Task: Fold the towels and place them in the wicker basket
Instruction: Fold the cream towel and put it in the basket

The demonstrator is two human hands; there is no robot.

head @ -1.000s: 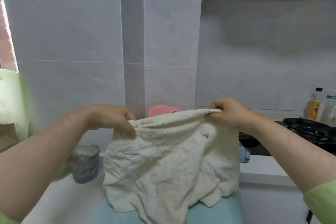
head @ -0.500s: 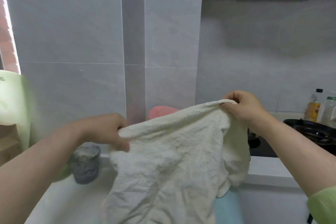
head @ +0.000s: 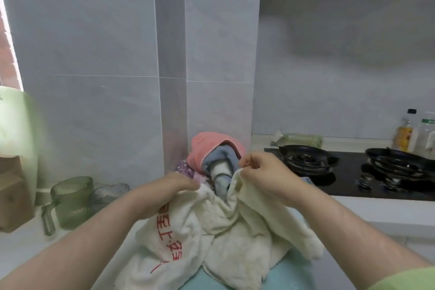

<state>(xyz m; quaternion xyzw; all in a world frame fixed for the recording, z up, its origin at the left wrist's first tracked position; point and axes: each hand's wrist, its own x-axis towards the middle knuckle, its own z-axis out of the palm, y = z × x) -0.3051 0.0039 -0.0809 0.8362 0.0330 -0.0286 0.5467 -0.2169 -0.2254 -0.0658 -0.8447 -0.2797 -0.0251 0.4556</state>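
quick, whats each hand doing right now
left hand: grips the cream towel by its edge
right hand: pinches the same towel's edge

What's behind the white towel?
A pile against the wall: pink towel draped over a blue towel, purple patterned cloth at their left. The white towel, left hand and right hand cover the pile's base, so what it sits in is hidden.

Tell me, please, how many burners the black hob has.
2. One black ring burner sits at the black glass hob's left end, beyond the right hand; the other burner is at its right end. None seems hidden.
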